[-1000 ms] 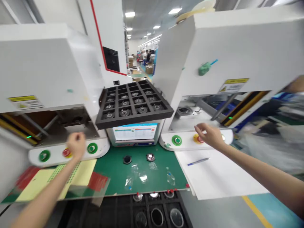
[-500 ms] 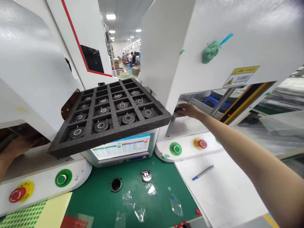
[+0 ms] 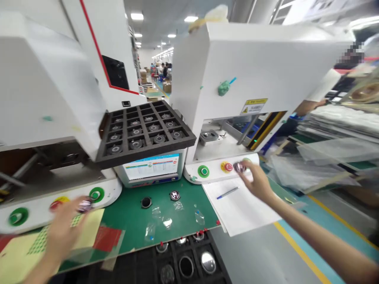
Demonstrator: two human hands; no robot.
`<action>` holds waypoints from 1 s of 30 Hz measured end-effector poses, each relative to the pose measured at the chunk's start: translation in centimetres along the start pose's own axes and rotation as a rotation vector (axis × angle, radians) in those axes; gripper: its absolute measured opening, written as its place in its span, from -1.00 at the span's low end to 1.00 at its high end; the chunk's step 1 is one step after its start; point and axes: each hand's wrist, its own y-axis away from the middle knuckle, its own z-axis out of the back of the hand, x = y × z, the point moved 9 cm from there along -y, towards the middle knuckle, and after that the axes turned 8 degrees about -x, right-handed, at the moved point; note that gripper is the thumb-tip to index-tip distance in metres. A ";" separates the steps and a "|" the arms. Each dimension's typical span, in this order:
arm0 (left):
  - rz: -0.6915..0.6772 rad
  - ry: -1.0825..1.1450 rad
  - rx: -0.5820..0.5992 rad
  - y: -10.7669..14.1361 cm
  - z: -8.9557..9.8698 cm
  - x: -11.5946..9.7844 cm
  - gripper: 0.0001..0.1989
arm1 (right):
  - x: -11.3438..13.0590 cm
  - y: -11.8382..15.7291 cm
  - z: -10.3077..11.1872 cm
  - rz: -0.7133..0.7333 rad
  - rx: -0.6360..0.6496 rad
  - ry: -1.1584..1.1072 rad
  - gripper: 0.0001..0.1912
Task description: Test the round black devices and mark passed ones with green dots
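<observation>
Watch in left hand: A round, strapless watch (image 3: 85, 204), blurred, was pinched at the fingertips of the left hand (image 3: 63, 225), above a pale yellow sheet (image 3: 94, 227) and in front of the left machine's buttons.
Watch in right hand: A second round watch (image 3: 239, 167) was held between the thumb and fingers of the right hand (image 3: 257, 180), in front of the right machine's button panel, next to a red button (image 3: 227, 167).
Green mat: Between the hands, a dark watch (image 3: 146, 202) and a lit watch (image 3: 175, 195) lay apart on the green mat (image 3: 130, 213), with scraps of clear film (image 3: 167, 223) nearer the wearer.
Paper: White sheets (image 3: 245, 213) lay below the right hand, a blue pen (image 3: 227, 193) on top.
Trays: A black foam tray (image 3: 145, 154) of watches sat tilted above a screen (image 3: 151, 169); another dark tray (image 3: 130, 268) showed below the mat's front edge.
Machines: A white machine stood on either side, the right one (image 3: 245, 67) with a small metal holder (image 3: 209, 136) in its opening.
Background: Small, indistinct people (image 3: 165, 70) appeared far down the room.
</observation>
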 end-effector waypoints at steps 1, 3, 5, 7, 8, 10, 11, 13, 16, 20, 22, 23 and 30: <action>-0.071 -0.034 0.149 3.7 -1.9 -2.1 -0.73 | 0.8 3.4 -0.2 0.020 0.041 -0.019 -0.75; -0.088 -0.059 0.288 8.9 -4.6 -4.7 -0.77 | 2.1 8.7 -1.5 0.054 0.128 -0.058 -0.80; -0.063 -0.125 0.387 11.6 -6.5 -5.5 -0.75 | 2.6 11.9 -2.7 0.059 0.184 -0.074 -0.78; -0.037 -0.183 0.433 12.5 -6.9 -5.6 -0.73 | 2.6 13.3 -3.5 0.045 0.221 -0.075 -0.75; -0.029 -0.206 0.451 12.6 -6.8 -5.7 -0.72 | 2.5 13.6 -3.6 0.039 0.238 -0.074 -0.74; -0.022 -0.244 0.483 12.3 -6.7 -6.1 -0.69 | 2.6 13.4 -3.5 0.038 0.273 -0.071 -0.73; -0.019 -0.261 0.497 12.0 -6.8 -6.5 -0.68 | 3.0 13.1 -3.4 0.044 0.288 -0.069 -0.72; -0.013 -0.290 0.519 11.1 -7.7 -7.6 -0.67 | 4.3 12.1 -3.9 0.067 0.312 -0.064 -0.70; -0.001 -0.331 0.572 9.6 -11.0 -9.5 -0.69 | 8.6 10.4 -7.1 0.123 0.386 -0.073 -0.73; 0.027 -0.398 0.699 8.1 -15.6 -10.4 -0.70 | 14.7 9.3 -14.1 0.191 0.567 -0.088 -0.72; 0.037 -0.424 0.754 7.8 -16.8 -10.3 -0.71 | 16.4 9.3 -16.7 0.193 0.631 -0.069 -0.68; 0.039 -0.433 0.772 7.7 -17.2 -10.3 -0.72 | 16.9 9.4 -17.7 0.187 0.655 -0.054 -0.67; 0.066 -0.411 0.700 6.8 -15.6 -9.8 -0.70 | 17.9 9.3 -19.6 0.188 0.703 0.001 -0.68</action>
